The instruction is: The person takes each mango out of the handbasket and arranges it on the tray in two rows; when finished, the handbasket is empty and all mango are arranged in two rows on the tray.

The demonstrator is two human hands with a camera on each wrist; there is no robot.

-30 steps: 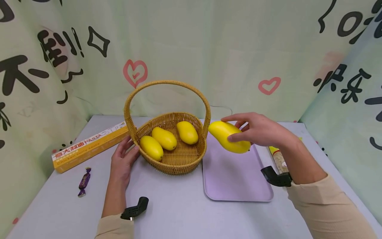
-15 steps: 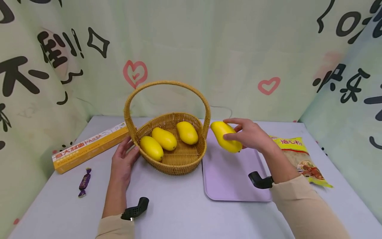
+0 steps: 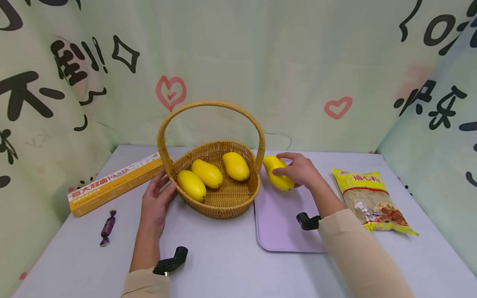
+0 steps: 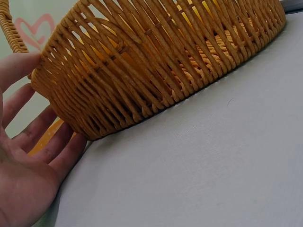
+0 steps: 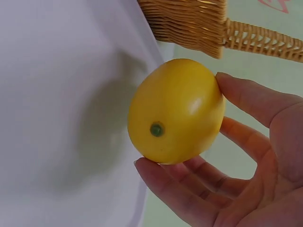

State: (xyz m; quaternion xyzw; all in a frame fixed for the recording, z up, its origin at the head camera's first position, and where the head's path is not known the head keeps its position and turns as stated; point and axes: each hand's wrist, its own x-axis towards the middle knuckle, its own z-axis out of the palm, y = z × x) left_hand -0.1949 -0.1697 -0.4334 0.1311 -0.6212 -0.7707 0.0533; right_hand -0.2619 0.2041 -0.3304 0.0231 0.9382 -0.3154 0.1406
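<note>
My right hand (image 3: pixel 301 169) pinches a yellow mango (image 3: pixel 275 173) between thumb and fingers, over the back part of a light purple tray (image 3: pixel 279 231). In the right wrist view this mango (image 5: pixel 177 113) shows the green stem spot at its end, and it casts a shadow on the tray. A wicker basket (image 3: pixel 223 212) with a tall handle stands left of the tray, holding three more mangoes (image 3: pixel 207 174). Against the basket's left side rests my left hand (image 3: pixel 154 207); the left wrist view shows its fairly straight fingers (image 4: pixel 35 127) touching the woven wall (image 4: pixel 142 80).
A long orange pasta box (image 3: pixel 115 182) lies left of the basket, behind my left hand. Nearer on that side is a purple wrapped candy (image 3: pixel 108 227). A yellow pasta bag (image 3: pixel 374 203) lies right of the tray. Printed curtains (image 3: pixel 290 82) enclose the table.
My right hand has carried the mango left and lower over the tray. The arm's shift has uncovered the pasta bag. My left hand stays at the basket.
</note>
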